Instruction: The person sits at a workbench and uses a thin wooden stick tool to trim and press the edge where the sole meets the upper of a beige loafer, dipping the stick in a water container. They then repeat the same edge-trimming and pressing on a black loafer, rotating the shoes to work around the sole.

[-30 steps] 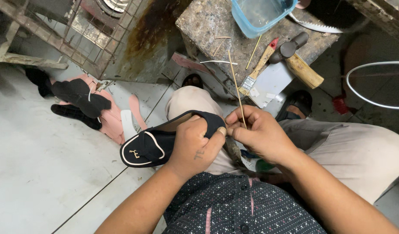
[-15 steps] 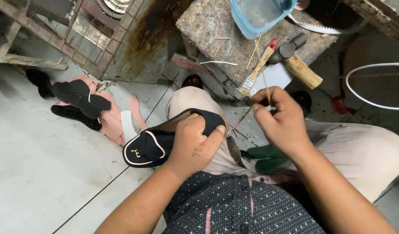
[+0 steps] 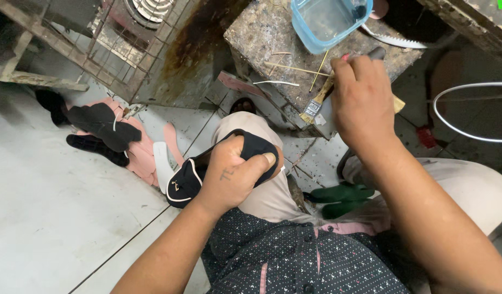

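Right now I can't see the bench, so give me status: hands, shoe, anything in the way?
Left hand grips black shoe upper on knee. Right hand at stone block, over brush. Thin sticks beside it.

Under the left hand (image 3: 232,177) the black shoe upper (image 3: 207,171) looks like matt cloth with a smooth pale edging. Just beside the right hand (image 3: 362,100) lies a brush (image 3: 316,103) with a wooden handle and dull metal ferrule, on a rough, stained stone-like block (image 3: 262,27). Beyond that hand sits a glossy translucent blue plastic tub (image 3: 311,27)
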